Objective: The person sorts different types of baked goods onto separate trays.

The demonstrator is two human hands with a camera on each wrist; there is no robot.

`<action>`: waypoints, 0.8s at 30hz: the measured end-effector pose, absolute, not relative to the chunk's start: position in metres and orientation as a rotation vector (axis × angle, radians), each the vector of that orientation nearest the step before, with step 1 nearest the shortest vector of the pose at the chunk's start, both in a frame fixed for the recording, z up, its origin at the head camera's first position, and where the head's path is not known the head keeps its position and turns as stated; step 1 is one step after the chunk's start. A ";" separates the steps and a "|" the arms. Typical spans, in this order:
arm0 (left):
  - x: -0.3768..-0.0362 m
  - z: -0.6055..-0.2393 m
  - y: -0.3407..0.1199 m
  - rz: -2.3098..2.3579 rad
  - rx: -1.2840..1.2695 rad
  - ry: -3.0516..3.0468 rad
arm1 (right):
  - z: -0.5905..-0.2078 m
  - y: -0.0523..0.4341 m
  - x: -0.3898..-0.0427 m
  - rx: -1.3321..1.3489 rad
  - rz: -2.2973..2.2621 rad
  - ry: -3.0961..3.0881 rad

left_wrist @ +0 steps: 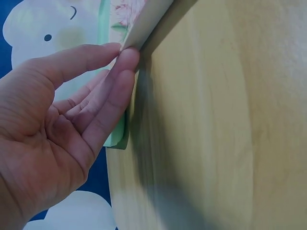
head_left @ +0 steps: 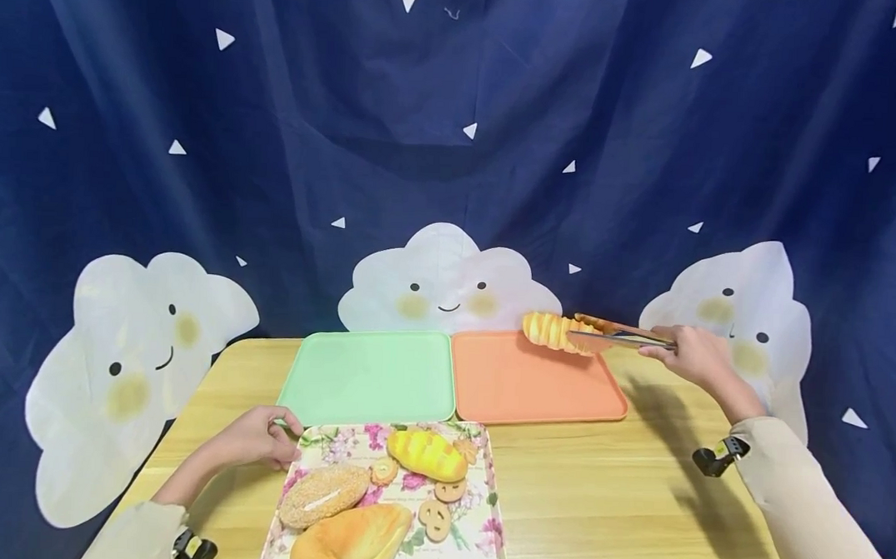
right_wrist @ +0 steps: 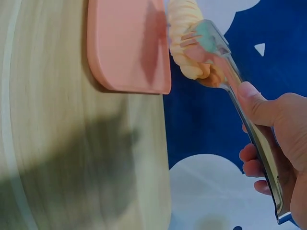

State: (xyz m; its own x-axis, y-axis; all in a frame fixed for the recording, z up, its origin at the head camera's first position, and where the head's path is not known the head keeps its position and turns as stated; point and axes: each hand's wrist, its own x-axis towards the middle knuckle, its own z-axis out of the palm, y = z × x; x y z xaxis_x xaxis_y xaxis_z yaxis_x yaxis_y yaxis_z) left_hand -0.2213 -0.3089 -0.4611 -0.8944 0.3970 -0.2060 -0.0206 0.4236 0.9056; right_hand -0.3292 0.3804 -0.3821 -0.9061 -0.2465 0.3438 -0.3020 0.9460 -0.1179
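Note:
My right hand [head_left: 691, 354] grips metal tongs [right_wrist: 259, 143], thumb on one arm and fingers curled round the other. Between the tong ends is a long ridged, golden bread roll [head_left: 545, 330], held above the back edge of the orange tray [head_left: 533, 392]. At the lower left, my left hand [head_left: 259, 438] pinches the left edge of a floral tray [left_wrist: 149, 21] near its back corner, between thumb and fingers. On that tray lie a yellow ridged bread [head_left: 427, 454], a seeded brown loaf [head_left: 324, 496], a folded tan bread [head_left: 354, 539] and several small cookies [head_left: 434, 520].
A pale green tray [head_left: 372, 376] lies left of the orange one, behind the floral tray. All three trays are on a wooden table [head_left: 581, 494]. A dark blue curtain [head_left: 392, 185] with white clouds hangs close behind the table's back edge.

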 end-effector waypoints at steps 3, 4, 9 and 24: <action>-0.222 -0.463 -0.310 1.462 0.314 2.303 | -0.384 0.382 -0.330 0.399 0.246 -2.796; -0.222 -0.463 -0.310 1.462 0.312 2.307 | -0.385 0.382 -0.331 0.397 0.247 -2.804; -0.223 -0.467 -0.312 1.471 0.305 2.306 | -0.389 0.383 -0.333 0.394 0.244 -2.851; -0.236 -0.468 -0.321 1.450 0.446 2.211 | -0.393 0.389 -0.336 0.411 0.252 -2.960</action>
